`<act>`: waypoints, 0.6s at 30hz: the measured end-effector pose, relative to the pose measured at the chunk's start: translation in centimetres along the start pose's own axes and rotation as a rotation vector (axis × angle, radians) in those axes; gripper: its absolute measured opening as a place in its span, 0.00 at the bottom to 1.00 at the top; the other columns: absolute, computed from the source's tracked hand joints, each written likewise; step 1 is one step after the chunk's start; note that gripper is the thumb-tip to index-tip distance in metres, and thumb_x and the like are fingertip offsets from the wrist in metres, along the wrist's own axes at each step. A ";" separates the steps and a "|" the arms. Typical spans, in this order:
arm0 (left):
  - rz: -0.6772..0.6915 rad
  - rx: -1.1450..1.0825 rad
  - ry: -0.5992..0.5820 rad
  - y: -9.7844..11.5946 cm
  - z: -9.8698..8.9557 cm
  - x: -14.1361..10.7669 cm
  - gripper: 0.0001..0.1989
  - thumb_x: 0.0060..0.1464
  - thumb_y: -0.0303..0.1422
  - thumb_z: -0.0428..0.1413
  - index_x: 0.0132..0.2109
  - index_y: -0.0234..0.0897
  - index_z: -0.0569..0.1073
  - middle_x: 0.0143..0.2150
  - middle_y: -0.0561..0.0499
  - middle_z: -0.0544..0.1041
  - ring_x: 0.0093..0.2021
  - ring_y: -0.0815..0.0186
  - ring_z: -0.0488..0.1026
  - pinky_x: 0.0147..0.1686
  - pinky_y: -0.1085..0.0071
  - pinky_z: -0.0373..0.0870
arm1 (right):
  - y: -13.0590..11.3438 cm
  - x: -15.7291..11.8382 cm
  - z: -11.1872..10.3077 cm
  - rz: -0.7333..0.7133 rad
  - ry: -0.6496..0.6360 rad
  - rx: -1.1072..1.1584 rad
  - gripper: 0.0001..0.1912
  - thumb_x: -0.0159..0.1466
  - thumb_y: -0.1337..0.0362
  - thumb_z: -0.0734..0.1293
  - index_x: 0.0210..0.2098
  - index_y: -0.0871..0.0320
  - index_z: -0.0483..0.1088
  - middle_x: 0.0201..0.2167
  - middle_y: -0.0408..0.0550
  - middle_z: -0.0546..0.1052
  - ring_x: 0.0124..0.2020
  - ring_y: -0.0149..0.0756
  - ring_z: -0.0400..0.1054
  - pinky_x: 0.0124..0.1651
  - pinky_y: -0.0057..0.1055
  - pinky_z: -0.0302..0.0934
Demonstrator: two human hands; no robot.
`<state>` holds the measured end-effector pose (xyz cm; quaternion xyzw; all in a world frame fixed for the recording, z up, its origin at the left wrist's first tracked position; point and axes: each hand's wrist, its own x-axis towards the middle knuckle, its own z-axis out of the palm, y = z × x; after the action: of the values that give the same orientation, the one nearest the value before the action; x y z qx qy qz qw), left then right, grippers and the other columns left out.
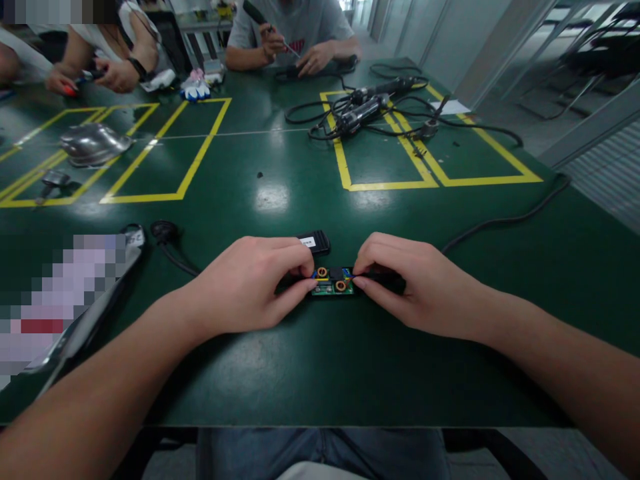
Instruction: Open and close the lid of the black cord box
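A small green circuit board (330,289) with copper-wound ring coils lies in a dark shell on the table in front of me. My left hand (255,283) is closed in a pinch at the board's left end, by blue and yellow wires. At the opposite end, my right hand (425,287) pinches too, where short coloured wires meet the board. Whether the fingertips grip wires or the board's edge, I cannot make out. Just behind the board rests a black plastic cover (321,243) with a white label. Black cables run out past both hands.
A black plug (165,231) and a bagged item (65,300) lie to the left. Farther off are a metal bowl-shaped part (93,145), corded power tools (363,115) and yellow tape outlines (390,185). A black cable (505,215) crosses the right side. Co-workers handle tools across the table.
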<state>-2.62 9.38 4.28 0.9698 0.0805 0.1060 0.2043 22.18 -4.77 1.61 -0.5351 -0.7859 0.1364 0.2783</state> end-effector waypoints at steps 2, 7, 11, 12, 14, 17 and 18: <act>-0.008 -0.013 -0.011 -0.1 -0.1 0.0 0.06 0.69 0.30 0.58 0.40 0.38 0.76 0.35 0.52 0.79 0.30 0.67 0.72 0.32 0.69 0.63 | 0.1 0.1 -0.3 -0.010 -0.012 0.009 0.04 0.74 0.69 0.68 0.41 0.54 0.73 0.38 0.48 0.79 0.36 0.39 0.75 0.39 0.35 0.67; -0.018 -0.059 -0.085 -0.5 -0.1 0.1 0.06 0.69 0.29 0.60 0.40 0.38 0.79 0.34 0.53 0.80 0.31 0.67 0.73 0.33 0.70 0.63 | 0.5 0.2 -0.5 -0.030 -0.041 0.010 0.06 0.74 0.68 0.69 0.39 0.55 0.75 0.38 0.49 0.80 0.39 0.40 0.76 0.41 0.34 0.69; -0.035 -0.076 -0.089 -0.6 -0.1 0.1 0.05 0.68 0.29 0.61 0.40 0.38 0.81 0.34 0.53 0.80 0.31 0.68 0.73 0.33 0.71 0.62 | 0.5 0.1 -0.5 -0.013 -0.054 0.021 0.02 0.72 0.68 0.71 0.41 0.56 0.76 0.38 0.47 0.81 0.35 0.37 0.76 0.39 0.32 0.68; -0.038 -0.078 -0.089 -0.6 -0.2 0.1 0.04 0.67 0.29 0.62 0.40 0.37 0.81 0.34 0.54 0.80 0.30 0.68 0.73 0.32 0.71 0.62 | 0.5 0.1 -0.5 -0.012 -0.058 0.020 0.02 0.72 0.69 0.71 0.41 0.57 0.76 0.37 0.47 0.81 0.35 0.37 0.76 0.38 0.32 0.67; -0.042 -0.081 -0.089 -0.4 -0.2 0.1 0.02 0.64 0.28 0.63 0.41 0.37 0.81 0.33 0.54 0.80 0.30 0.68 0.72 0.32 0.71 0.63 | 0.4 0.1 -0.5 -0.013 -0.060 0.014 0.02 0.71 0.70 0.71 0.41 0.57 0.75 0.37 0.47 0.81 0.35 0.37 0.76 0.38 0.32 0.67; -0.051 -0.081 -0.077 -0.3 -0.4 0.1 0.03 0.62 0.26 0.63 0.42 0.37 0.81 0.33 0.55 0.80 0.29 0.69 0.73 0.32 0.72 0.63 | 0.3 0.1 -0.6 -0.001 -0.054 0.019 0.03 0.71 0.70 0.71 0.41 0.56 0.75 0.37 0.47 0.82 0.35 0.37 0.76 0.37 0.32 0.66; -0.052 -0.081 -0.072 -0.2 -0.4 0.1 0.03 0.62 0.25 0.62 0.41 0.37 0.81 0.32 0.55 0.80 0.29 0.69 0.73 0.32 0.72 0.63 | 0.3 0.1 -0.6 0.003 -0.053 0.025 0.03 0.71 0.70 0.71 0.41 0.56 0.76 0.37 0.46 0.82 0.35 0.37 0.76 0.37 0.32 0.66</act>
<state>-2.63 9.76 4.54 0.9615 0.0937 0.0689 0.2489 22.72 -4.64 2.00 -0.5287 -0.7906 0.1610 0.2638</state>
